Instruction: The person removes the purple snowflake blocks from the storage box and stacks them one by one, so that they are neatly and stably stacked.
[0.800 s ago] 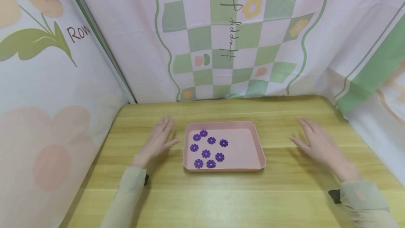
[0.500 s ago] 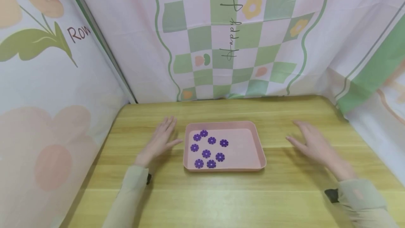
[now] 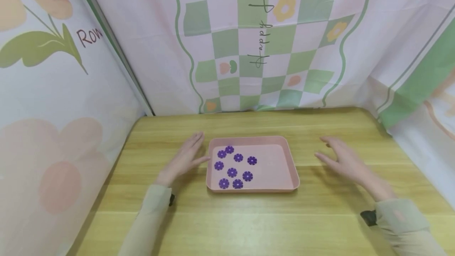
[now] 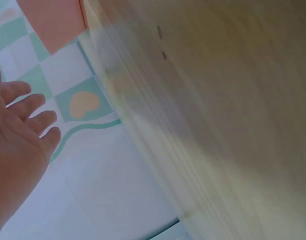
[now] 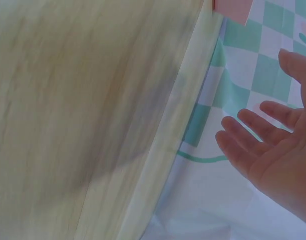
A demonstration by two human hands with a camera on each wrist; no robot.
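Observation:
A pink rectangular tray (image 3: 273,169) stands on the wooden table, and several purple flower-shaped discs (image 3: 232,172) lie spread over its left half. My left hand (image 3: 183,159) is just left of the tray, its thumb tip right at the tray's left rim and its fingers extended. Off to the right, apart from the tray, my right hand (image 3: 343,161) hovers with thumb and fingers spread toward it. Neither hand holds anything. Both wrist views show relaxed fingers, the left hand (image 4: 18,130) at one edge and the right hand (image 5: 277,145) at the other, with a corner of the tray (image 4: 55,22) above.
The wooden table (image 3: 245,224) reaches back to a green-and-white checked curtain (image 3: 249,50). A printed cloth (image 3: 42,102) hangs along the left side, and another cloth (image 3: 419,78) along the right. A dark wrist strap (image 3: 369,217) shows below the right sleeve.
Both hands have moved inward toward the tray, the left hand to the right and the right hand to the left. The tray and the discs stay in place.

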